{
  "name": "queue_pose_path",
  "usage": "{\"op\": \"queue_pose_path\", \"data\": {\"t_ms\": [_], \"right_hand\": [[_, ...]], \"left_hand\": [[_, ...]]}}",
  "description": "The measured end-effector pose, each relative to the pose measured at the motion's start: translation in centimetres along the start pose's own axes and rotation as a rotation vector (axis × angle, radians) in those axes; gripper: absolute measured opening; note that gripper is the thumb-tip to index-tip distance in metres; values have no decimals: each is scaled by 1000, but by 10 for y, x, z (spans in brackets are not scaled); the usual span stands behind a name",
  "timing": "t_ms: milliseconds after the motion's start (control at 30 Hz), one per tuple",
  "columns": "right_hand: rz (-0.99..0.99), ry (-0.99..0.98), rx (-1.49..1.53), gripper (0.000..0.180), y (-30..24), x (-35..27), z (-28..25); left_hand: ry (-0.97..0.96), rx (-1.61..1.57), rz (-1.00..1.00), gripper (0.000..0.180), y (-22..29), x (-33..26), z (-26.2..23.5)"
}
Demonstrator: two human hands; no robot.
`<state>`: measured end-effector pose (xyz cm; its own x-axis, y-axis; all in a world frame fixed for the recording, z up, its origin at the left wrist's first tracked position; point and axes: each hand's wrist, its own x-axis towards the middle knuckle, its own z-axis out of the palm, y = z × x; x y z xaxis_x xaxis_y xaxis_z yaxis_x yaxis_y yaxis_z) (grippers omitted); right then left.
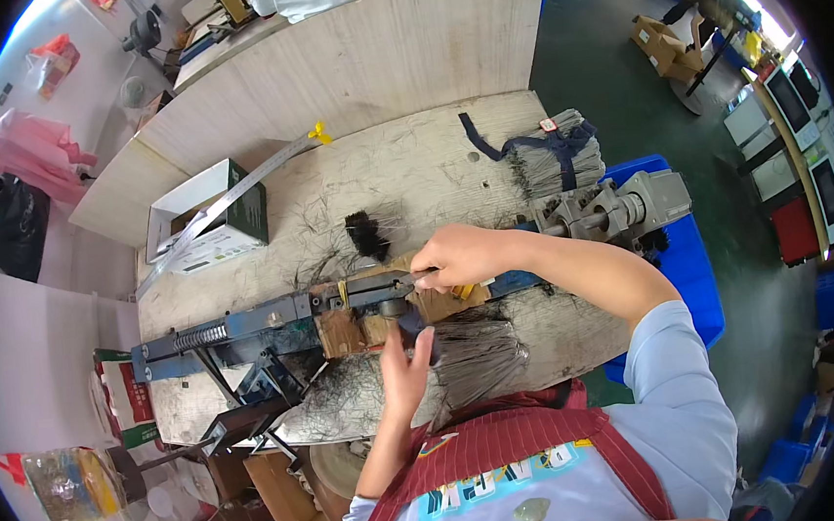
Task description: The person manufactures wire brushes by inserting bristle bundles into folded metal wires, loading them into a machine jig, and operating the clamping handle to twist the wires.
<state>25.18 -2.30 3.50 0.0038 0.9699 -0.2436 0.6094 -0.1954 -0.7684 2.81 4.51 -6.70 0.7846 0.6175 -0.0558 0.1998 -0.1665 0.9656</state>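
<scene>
A long blue metal machine (246,325) lies across the worktable, with cardboard (342,335) wrapped over its middle. My right hand (461,257) is closed in a pinch over that middle part, beside a slim dark metal piece (375,291); what sits in its fingertips is too small to name. On the near side, my left hand (406,371) has thumb and fingers around a dark handle (411,328) below a round knob (394,307). A bundle of thin grey wires (478,354) lies just right of it. Behind the machine rests a black-bristled tuft (366,237) with fine wires.
A dark cloth strip ties another wire bundle (566,163) at the far right. A motor (652,200) overhangs a blue bin (702,277). A metal ruler (235,194) leans across an open box (249,215) on the left. A wooden panel (353,65) borders the back.
</scene>
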Motion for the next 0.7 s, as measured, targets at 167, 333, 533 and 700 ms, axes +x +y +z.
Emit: {"op": "queue_pose_path", "data": {"t_ms": [167,333,533,700], "right_hand": [[-303,465,-714,12,10,-11,42],[-282,481,-717,13,5,-7,52],[-75,340,-367,14,19,6,39],[-15,240,-292,14,22,15,38]], "left_hand": [[-152,-321,-85,17,-3,2,9],[-147,-286,-53,19,1,-1,-2],[-440,321,-266,37,35,22,-104],[-495,-71,-446,29,120,6,-103]]}}
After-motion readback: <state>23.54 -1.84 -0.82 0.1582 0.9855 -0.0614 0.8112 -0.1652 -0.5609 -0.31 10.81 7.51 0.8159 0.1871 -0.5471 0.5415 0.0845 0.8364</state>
